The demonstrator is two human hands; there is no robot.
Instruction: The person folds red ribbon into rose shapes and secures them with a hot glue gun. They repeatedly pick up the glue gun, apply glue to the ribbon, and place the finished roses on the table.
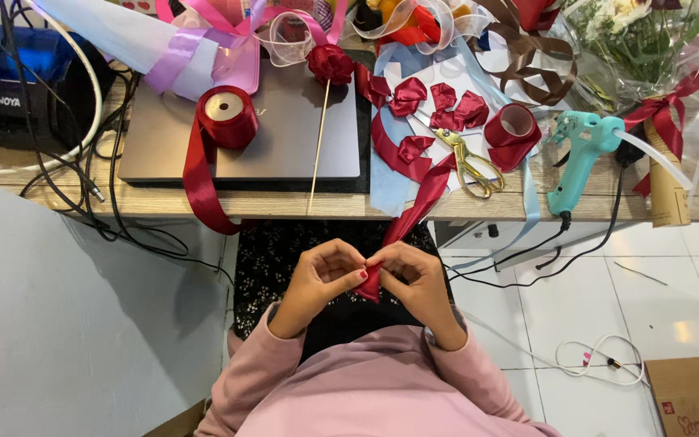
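Observation:
My left hand [321, 275] and my right hand [414, 279] meet over my lap, below the table edge. Both pinch the end of a dark red satin ribbon [414, 206], folding it between the fingertips. The ribbon runs up from my hands onto the wooden table [285, 204] toward a red ribbon roll [514, 129]. Folded red ribbon petals [438, 105] lie on white paper beside gold-handled scissors [471, 162]. A finished ribbon rose on a thin stick [329, 65] rests across a closed grey laptop [285, 133].
A second red ribbon roll [226, 113] sits on the laptop, its tail hanging over the edge. A teal glue gun [580, 154] lies at the right, its cord dangling. Wrapped bouquets [649, 48], pastel ribbons and black cables crowd the table. A cardboard box [693, 392] stands on the tiled floor.

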